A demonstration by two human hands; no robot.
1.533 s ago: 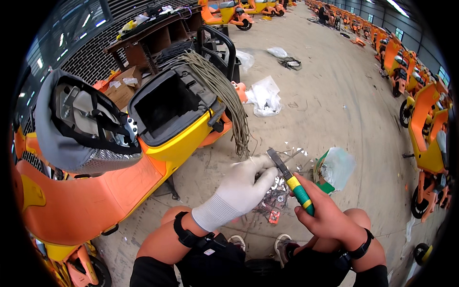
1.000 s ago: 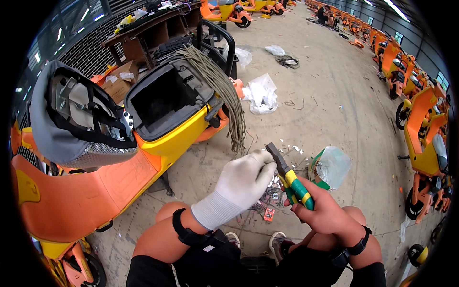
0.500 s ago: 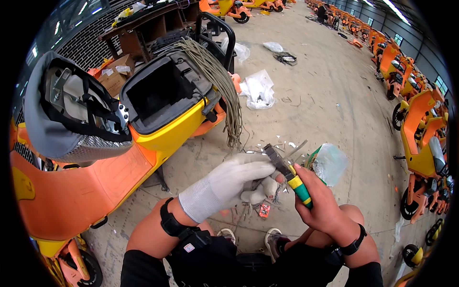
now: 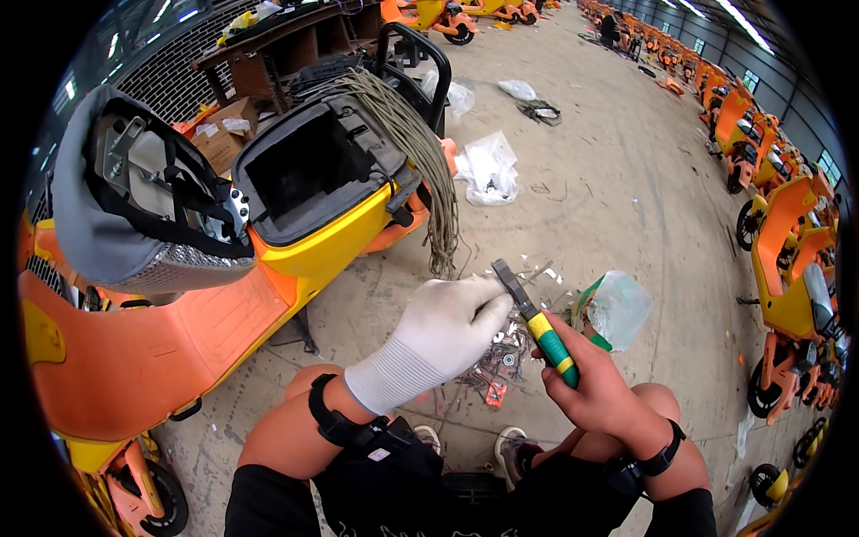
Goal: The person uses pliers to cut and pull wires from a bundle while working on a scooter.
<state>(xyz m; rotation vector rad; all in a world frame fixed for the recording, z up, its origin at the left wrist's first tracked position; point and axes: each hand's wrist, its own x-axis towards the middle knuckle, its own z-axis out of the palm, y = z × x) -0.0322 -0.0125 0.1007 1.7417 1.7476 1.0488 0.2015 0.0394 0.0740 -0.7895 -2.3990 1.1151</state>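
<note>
An orange scooter (image 4: 268,259) is standing at the left, seat raised, a wire bundle (image 4: 420,152) hanging over its rear; the gloved left hand (image 4: 438,336) is pinching something small at the pliers' tip; the bare right hand (image 4: 595,385) is gripping the pliers (image 4: 534,324) above the floor's scraps (image 4: 497,367).

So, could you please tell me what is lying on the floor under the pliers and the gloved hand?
Under the pliers and the gloved left hand, small metal washers and scraps litter the concrete floor. Whatever lies directly beneath the hand is covered.
</note>
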